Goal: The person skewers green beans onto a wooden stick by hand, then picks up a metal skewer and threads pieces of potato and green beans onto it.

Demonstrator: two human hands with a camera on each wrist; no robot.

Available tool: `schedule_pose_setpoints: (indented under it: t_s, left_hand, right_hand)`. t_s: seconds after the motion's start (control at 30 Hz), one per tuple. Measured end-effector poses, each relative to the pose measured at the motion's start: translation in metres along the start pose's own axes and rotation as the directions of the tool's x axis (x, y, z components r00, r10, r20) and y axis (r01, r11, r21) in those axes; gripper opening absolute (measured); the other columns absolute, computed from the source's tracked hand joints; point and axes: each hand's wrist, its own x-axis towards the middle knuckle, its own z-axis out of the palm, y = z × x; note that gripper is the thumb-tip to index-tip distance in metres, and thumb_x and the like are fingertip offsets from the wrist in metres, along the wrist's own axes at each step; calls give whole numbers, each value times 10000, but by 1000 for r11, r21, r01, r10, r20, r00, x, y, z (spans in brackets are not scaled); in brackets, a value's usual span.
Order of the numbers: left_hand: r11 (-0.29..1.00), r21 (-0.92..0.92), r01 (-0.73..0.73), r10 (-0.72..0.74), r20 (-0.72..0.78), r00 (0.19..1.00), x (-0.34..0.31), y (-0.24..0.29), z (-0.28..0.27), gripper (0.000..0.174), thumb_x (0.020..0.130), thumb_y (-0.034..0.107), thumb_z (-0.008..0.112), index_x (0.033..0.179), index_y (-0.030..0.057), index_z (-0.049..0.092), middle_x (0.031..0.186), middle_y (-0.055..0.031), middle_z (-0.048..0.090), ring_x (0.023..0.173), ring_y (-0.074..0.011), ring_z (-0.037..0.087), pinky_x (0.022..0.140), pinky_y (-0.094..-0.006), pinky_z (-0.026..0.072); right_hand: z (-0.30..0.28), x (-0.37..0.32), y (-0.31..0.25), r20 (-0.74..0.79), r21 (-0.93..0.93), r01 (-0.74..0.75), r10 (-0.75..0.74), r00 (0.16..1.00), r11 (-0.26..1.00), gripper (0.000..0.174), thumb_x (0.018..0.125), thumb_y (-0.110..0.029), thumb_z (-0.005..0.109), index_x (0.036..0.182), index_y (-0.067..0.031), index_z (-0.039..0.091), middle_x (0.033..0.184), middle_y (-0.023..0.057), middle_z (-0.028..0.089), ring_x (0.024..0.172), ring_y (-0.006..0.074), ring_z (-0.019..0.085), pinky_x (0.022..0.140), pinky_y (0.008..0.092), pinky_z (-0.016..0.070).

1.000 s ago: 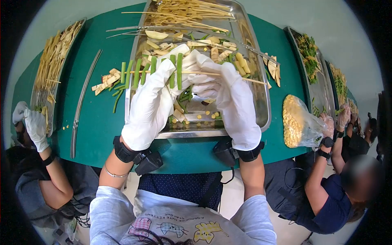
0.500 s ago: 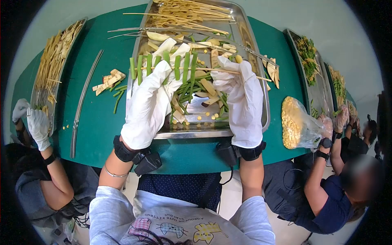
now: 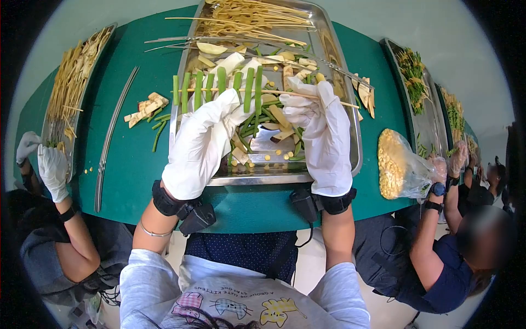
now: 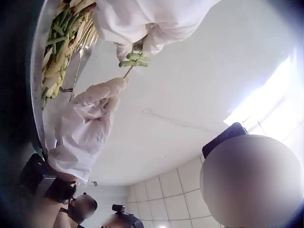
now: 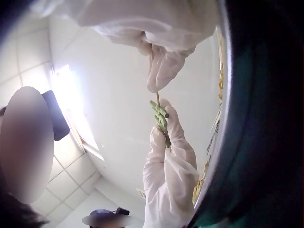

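Over the metal tray point(image 3: 257, 180), a thin wooden skewer point(image 3: 274, 92) runs level, with several short green bean pieces point(image 3: 249, 90) threaded crosswise along its left part. My white-gloved left hand point(image 3: 200, 151) pinches the bean pieces on the skewer between thumb and fingers; some of its fingers are hidden behind them. The gloved right hand point(image 3: 326, 140) holds the bare right part, and the skewer's end sticks out past it. In the right wrist view, the skewer point(image 5: 158, 99) spans the gap between both hands. Loose bean pieces point(image 3: 263, 122) and cut vegetables lie beneath in the tray.
Finished-looking skewers point(image 3: 246, 22) fill the tray's far end, near metal skewers point(image 3: 263, 39) laid across it. Eggplant-like pieces point(image 3: 147, 107) and more metal skewers point(image 3: 115, 137) lie left. A bag of corn kernels point(image 3: 392, 164) sits right. Other gloved people work at both sides.
My hands were close together around the skewer; the right hand has moved right, away from the left. The threaded skewer has shifted slightly right, and the left fingers have slid right along the beans.
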Motion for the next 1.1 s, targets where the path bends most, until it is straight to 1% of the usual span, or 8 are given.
schedule_pose_setpoints:
  t_s: [0.07, 0.37, 0.47, 0.57, 0.6, 0.8, 0.9, 1.1]
  left_hand:
    - [999, -20, 37, -38, -54, 998, 3, 2, 8, 306, 873, 22, 515, 1163, -65, 474, 1116, -145, 557, 1073, -217, 538, 988, -385, 413]
    - [991, 123, 46, -52, 46, 998, 1, 0, 12, 459, 897, 107, 490, 1309, -46, 355, 1277, -154, 472, 1167, -212, 472, 1031, -374, 359]
    - [993, 102, -62, 52, 100, 994, 5, 4, 26, 463, 905, 125, 492, 1318, -30, 353, 1285, -149, 469, 1175, -214, 469, 1016, -364, 374]
    - [992, 53, -114, 109, 85, 990, 2, 6, 23, 404, 897, 120, 515, 1264, -7, 404, 1277, -124, 470, 1167, -239, 473, 1014, -383, 381]
    - [991, 48, -124, 124, 7, 992, 3, 3, 14, 335, 905, 116, 506, 1216, 4, 452, 1246, -115, 490, 1150, -225, 483, 1011, -388, 385]
    - [974, 153, -165, 170, -15, 985, 4, 0, 17, 432, 918, 176, 507, 1297, 6, 390, 1272, -129, 482, 1149, -205, 494, 959, -370, 430]
    - [983, 80, -164, 158, 77, 984, 8, 5, 23, 448, 926, 236, 494, 1301, 15, 384, 1299, -133, 457, 1175, -214, 470, 981, -371, 407]
    - [986, 33, -162, 161, 37, 986, 5, 7, 23, 443, 930, 255, 481, 1290, 13, 391, 1316, -136, 437, 1195, -222, 445, 1005, -398, 380]
  right_hand:
    - [-1, 0, 1, -9, -8, -6, 6, 1000, 1000, 457, 958, -316, 412, 1137, 88, 527, 970, 151, 632, 809, 154, 606, 733, 255, 480]
    - [-1, 2, 2, 32, -12, -23, 24, 999, 1000, 445, 953, -310, 424, 1133, 83, 527, 1016, 181, 621, 822, 169, 622, 742, 271, 502]
    - [1, -1, -4, 12, 23, -35, 34, 999, 999, 419, 950, -292, 439, 1124, 78, 532, 1052, 183, 612, 820, 165, 624, 738, 276, 507]
    - [9, -1, -6, -89, -78, 80, -87, 992, 994, 488, 955, -359, 403, 1109, 79, 551, 936, 163, 643, 783, 157, 618, 726, 262, 497]
    - [10, -1, -7, -91, -75, 83, -90, 992, 994, 487, 954, -360, 404, 1111, 77, 551, 937, 162, 643, 780, 155, 617, 726, 261, 496]
    - [6, -3, -6, -91, -78, 78, -85, 992, 994, 486, 952, -363, 408, 1118, 71, 551, 947, 164, 641, 779, 151, 613, 732, 256, 492]
    - [8, -2, -7, -77, -89, 88, -95, 993, 992, 486, 950, -365, 413, 1120, 70, 547, 953, 167, 640, 785, 155, 615, 734, 257, 491]
    - [7, -1, -6, -114, -50, 107, -112, 987, 993, 472, 945, -360, 428, 1112, 66, 545, 973, 179, 634, 792, 164, 621, 745, 267, 496]
